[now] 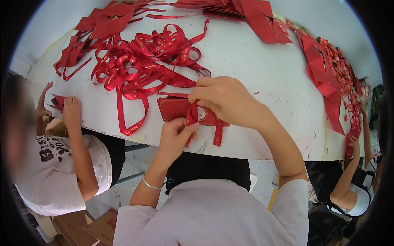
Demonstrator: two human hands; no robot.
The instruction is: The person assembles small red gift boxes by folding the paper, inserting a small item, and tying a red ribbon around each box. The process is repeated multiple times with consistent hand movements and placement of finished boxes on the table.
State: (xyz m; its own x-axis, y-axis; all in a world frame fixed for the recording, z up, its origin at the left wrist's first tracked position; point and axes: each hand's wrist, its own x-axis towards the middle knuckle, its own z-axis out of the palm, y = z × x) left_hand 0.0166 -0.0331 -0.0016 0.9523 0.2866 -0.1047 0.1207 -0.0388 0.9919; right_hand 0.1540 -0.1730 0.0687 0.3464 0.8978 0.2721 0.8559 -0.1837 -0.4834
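Observation:
A flat red gift box [172, 110] with a pale round label lies near the table's front edge, in front of me. A red satin ribbon [191, 117] with gold print crosses it, and one tail [218, 134] hangs over the near side. My left hand [174, 137], closed, pinches the ribbon at the box's near edge. From above and to the right, my right hand [225, 98] pinches the same ribbon over the box, its fingertips partly hidden. Whether the ribbon is knotted there I cannot tell. Beyond the box lies a tangled heap of red ribbon [135, 67].
Red folded boxes [113, 20] are piled far left, with more red card pieces [262, 20] at the back. Red pieces [318, 67] and small red packets [337, 65] line the right side. Co-workers' hands [72, 110] work at left and right [353, 143].

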